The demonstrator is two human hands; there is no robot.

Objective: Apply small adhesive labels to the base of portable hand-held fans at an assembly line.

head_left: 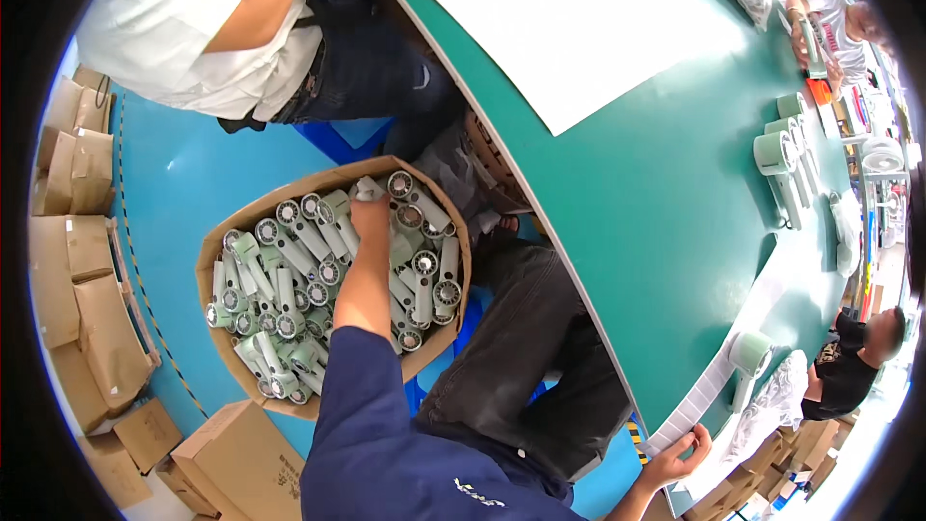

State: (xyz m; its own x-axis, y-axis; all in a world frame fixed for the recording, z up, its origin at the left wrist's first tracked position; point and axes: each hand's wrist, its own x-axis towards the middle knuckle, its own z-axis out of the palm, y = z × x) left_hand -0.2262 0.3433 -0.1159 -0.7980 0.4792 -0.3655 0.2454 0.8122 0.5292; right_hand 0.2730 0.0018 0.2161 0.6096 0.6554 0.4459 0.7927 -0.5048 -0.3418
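A large cardboard box (280, 190) full of pale green handheld fans (289, 299) stands on the floor to my left. My left hand (370, 216) reaches down into its far side, fingers closed around one pale fan (367, 189), partly covered by the hand. At the green table's near edge, my right hand (678, 460) pinches the near end of a long white strip of labels (693, 409). The strip runs away along the tabletop. Beside it lies a single fan (750, 355).
Several fans (777, 156) stand farther along the green table (656, 203), near a large white sheet (550, 19). Clear plastic bags (776, 396) lie at its right. A co-worker in a white shirt (174, 29) sits ahead left; others sit across. Cartons (92, 280) line the left.
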